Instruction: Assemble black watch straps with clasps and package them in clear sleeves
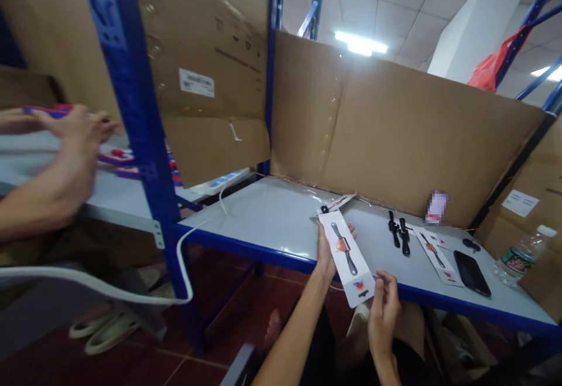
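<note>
My left hand (325, 254) is closed around a white printed packaging card (346, 260), gripping it from its left side and from behind. The card is tilted, with a picture of a black two-handled tool, probably a spokeshave, and a hang hole at its lower end. Behind its upper end, a folded flap (342, 202) and a black tool end (324, 209) stick out. At the lower right edge is my right hand (384, 310), its thumb and fingers curled together against the card. On the table to the right lie black two-handled tools (398, 234).
Another printed card (437, 257), a phone (472, 273), a small black object (471, 244) and a water bottle (520, 257) occupy the table's right side. Cardboard walls (395, 134) enclose the table. A white cable (132, 292) hangs left. Beyond a blue post (132, 93), a co-worker's hands (81, 128) hold red-blue items.
</note>
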Available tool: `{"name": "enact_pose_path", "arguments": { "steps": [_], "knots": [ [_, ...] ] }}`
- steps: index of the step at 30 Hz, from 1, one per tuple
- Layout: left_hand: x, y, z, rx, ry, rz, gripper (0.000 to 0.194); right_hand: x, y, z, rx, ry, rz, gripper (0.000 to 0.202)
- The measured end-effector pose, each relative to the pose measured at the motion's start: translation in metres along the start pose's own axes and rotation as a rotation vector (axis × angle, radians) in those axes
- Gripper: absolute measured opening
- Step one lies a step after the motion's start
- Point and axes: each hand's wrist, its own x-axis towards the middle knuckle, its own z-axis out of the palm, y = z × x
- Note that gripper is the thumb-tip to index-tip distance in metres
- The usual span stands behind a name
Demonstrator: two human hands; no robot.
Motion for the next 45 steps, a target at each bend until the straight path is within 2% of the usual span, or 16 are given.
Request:
{"name": "enact_pose_path", "arguments": {
  "steps": [3, 7, 13, 20, 27, 29, 31, 34, 36, 38, 41, 45],
  "knots": [
    [0.000, 0.001, 0.001, -0.008, 0.005, 0.003, 0.068, 0.004, 0.001, 0.010, -0.029, 0.020, -0.058, 0.041],
    [0.001, 0.003, 0.000, -0.012, -0.003, -0.019, 0.068, 0.022, -0.007, 0.037, -0.040, 0.071, -0.157, 0.037],
    [0.006, 0.002, -0.003, -0.045, -0.044, -0.073, 0.069, 0.049, -0.019, 0.065, -0.093, 0.004, -0.297, 0.031],
    [0.005, 0.005, 0.002, -0.098, -0.034, -0.073, 0.065, 0.057, -0.012, 0.073, -0.131, -0.045, -0.300, 0.031],
    [-0.001, 0.007, 0.005, -0.065, 0.000, -0.103, 0.069, 0.055, -0.014, 0.075, -0.103, -0.016, -0.273, 0.030],
    [-0.002, 0.006, 0.004, -0.045, 0.001, -0.097, 0.070, 0.056, -0.015, 0.070, -0.123, -0.023, -0.227, 0.032],
    [-0.003, 0.005, 0.004, -0.016, 0.012, -0.085, 0.071, 0.058, -0.015, 0.059, -0.166, -0.103, -0.136, 0.034],
    [-0.005, 0.004, 0.005, 0.041, 0.013, -0.080, 0.074, 0.060, -0.018, 0.037, -0.195, -0.398, 0.046, 0.035],
    [-0.006, 0.004, 0.007, 0.082, -0.004, -0.094, 0.074, 0.060, -0.022, 0.024, -0.118, -0.625, 0.166, 0.036],
    [-0.008, 0.005, 0.009, 0.128, -0.036, -0.124, 0.071, 0.058, -0.028, 0.018, 0.015, -0.775, 0.279, 0.041],
    [-0.011, 0.005, 0.010, 0.235, -0.098, -0.207, 0.067, 0.052, -0.036, 0.016, 0.216, -0.808, 0.444, 0.049],
    [-0.014, 0.000, 0.008, 0.414, -0.115, -0.259, 0.064, 0.045, -0.041, 0.015, 0.450, -0.685, 0.538, 0.051]
  ]
}}
